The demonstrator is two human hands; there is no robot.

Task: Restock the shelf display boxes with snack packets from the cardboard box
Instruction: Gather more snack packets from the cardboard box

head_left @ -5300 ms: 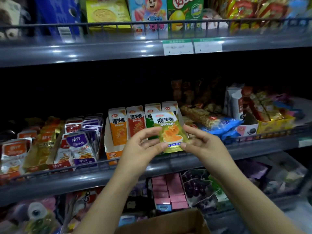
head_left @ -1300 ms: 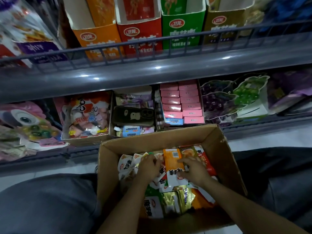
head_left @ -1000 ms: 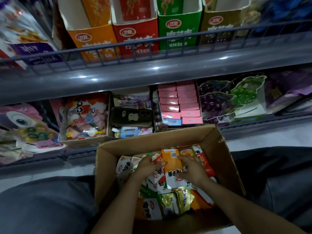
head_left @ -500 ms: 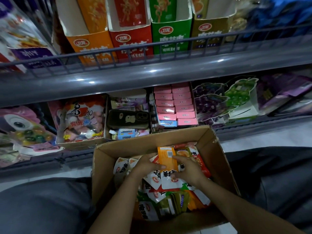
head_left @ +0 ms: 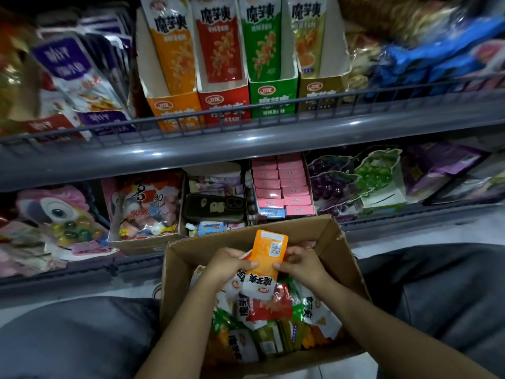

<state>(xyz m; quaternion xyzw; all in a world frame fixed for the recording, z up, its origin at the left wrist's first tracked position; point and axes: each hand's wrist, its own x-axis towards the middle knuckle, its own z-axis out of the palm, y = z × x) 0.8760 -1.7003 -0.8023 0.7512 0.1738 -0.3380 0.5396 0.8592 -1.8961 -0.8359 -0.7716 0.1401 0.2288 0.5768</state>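
This is a shop, in a snack aisle. A grey metal shelf (head_left: 246,149) with a low wire guard rail (head_left: 273,113) carries a row of tall open cardboard display boxes in orange (head_left: 175,110), red (head_left: 224,105), green (head_left: 273,97) and olive (head_left: 319,91), each holding matching packets. Below, a lower shelf holds stacked small pink boxes (head_left: 284,184), bagged sweets (head_left: 147,206) and grape-printed packs (head_left: 352,179). An open brown cardboard box (head_left: 347,258) of mixed snack packets sits in front.

— What's on the upper shelf (head_left: 246,149)?
— I see four display boxes side by side: orange (head_left: 175,110), red (head_left: 222,103), green (head_left: 273,98), olive (head_left: 319,93).
— And the lower shelf (head_left: 82,272)?
— Pink cartons (head_left: 282,184) and a dark phone (head_left: 213,207).
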